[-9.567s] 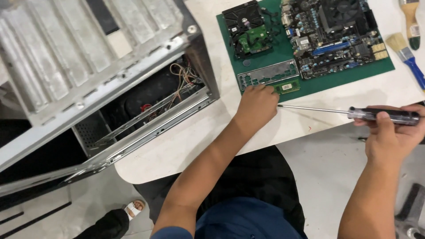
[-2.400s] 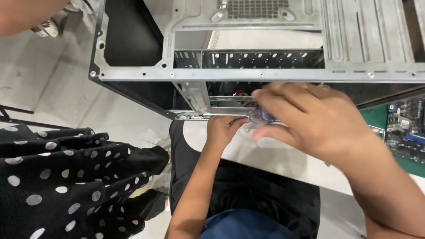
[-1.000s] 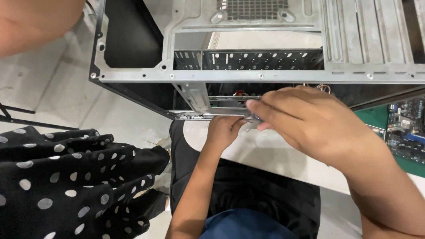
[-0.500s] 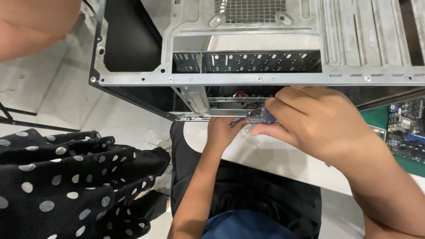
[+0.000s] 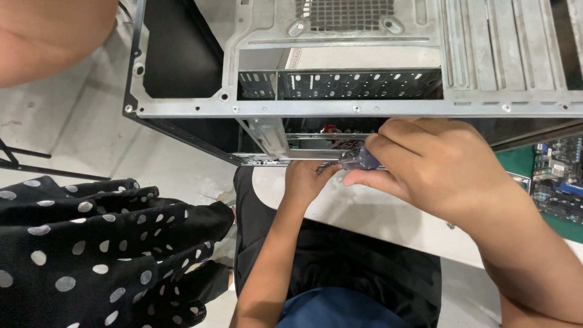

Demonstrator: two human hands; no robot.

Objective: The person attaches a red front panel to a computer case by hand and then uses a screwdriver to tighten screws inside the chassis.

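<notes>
Right hand (image 5: pixel 437 170) clenched on translucent blue-purple screwdriver handle (image 5: pixel 359 160); handle shows between thumb below and curled fingers (image 5: pixel 388 143) above, at lower edge of bare grey metal computer case (image 5: pixel 340 73). Left hand (image 5: pixel 306 179) beneath case edge, fingertips beside the tool; grasp cannot be told. White counter (image 5: pixel 370 212) below. Green motherboard (image 5: pixel 555 182) at right.

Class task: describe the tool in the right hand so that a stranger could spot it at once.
Start at the grey metal computer case filling the top of the view. Below its front edge, the right hand grips a screwdriver. Only its translucent bluish handle shows, the one see-through thing among bare metal and skin.
</notes>
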